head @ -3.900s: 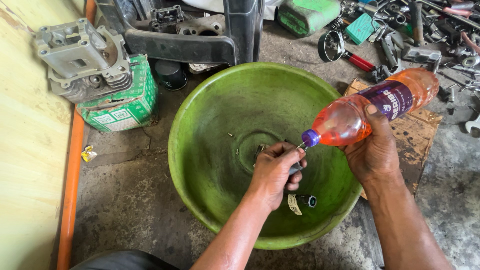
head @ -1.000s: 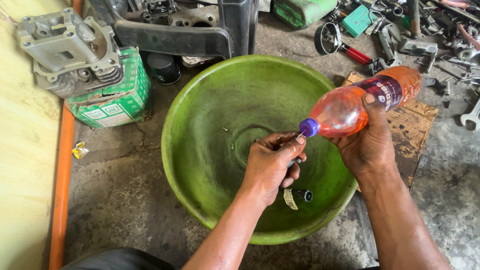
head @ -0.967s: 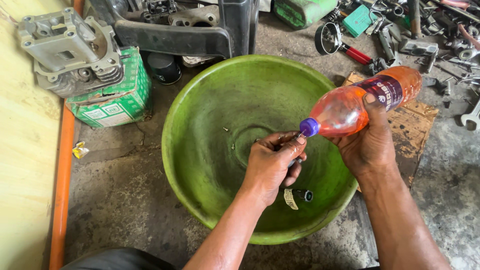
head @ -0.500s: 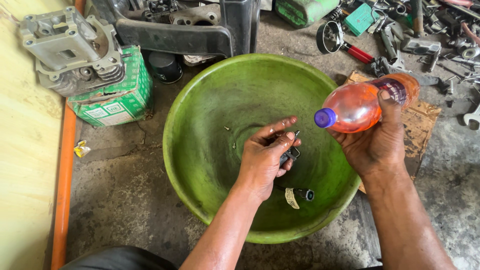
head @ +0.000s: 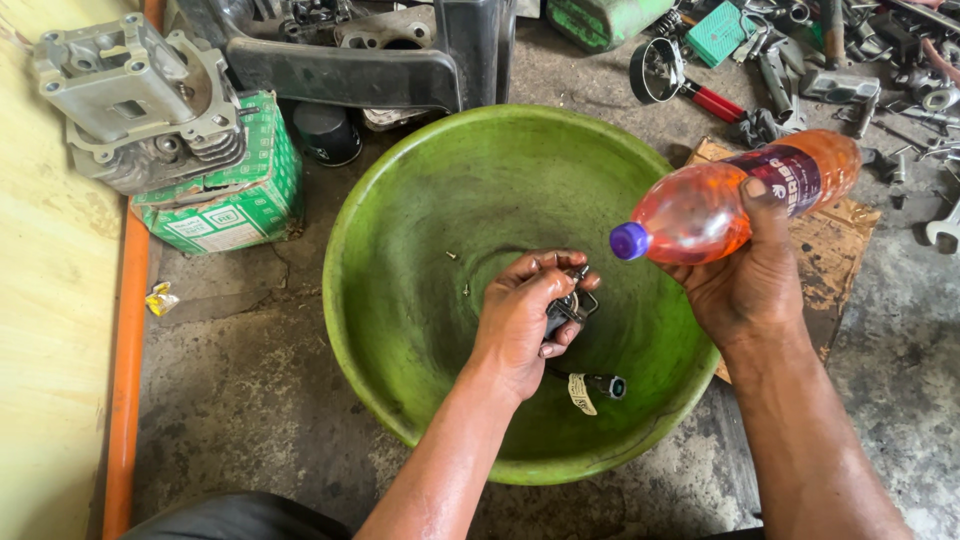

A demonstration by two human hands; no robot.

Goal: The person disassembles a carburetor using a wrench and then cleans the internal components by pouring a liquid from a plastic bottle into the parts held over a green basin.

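- At about 10 o'clock from the bowl, a grey metal engine part (head: pixel 135 100) sits on top of a green and white box (head: pixel 225 195).
- An orange pipe (head: pixel 125 350) runs along the floor at the far left, beside a yellow wall (head: pixel 45 330).
- A small black pot (head: pixel 328 132) stands just beside the box, at about 11 o'clock from the bowl.
- The big green bowl (head: pixel 400 300) sits on the grey floor in the middle.
- The left hand (head: pixel 520 320) is inside the bowl, near its middle. Its fingers (head: pixel 545 268) are curled tight around a small dark metal part (head: pixel 568 305).
- A little white tag with a black plug (head: pixel 595 388) lies in the bowl at 5 o'clock from that hand.
- The right hand (head: pixel 745 275) is at 3 o'clock over the bowl's rim. Its fingers wrap around a plastic bottle (head: pixel 735 195) of orange liquid.
- The bottle lies tipped on its side, and its purple cap (head: pixel 629 241) points toward the left hand, apart from it.
- A brown cardboard piece (head: pixel 835 260) lies under the bottle.
- Many metal tools (head: pixel 860 70) are scattered at 1 o'clock.
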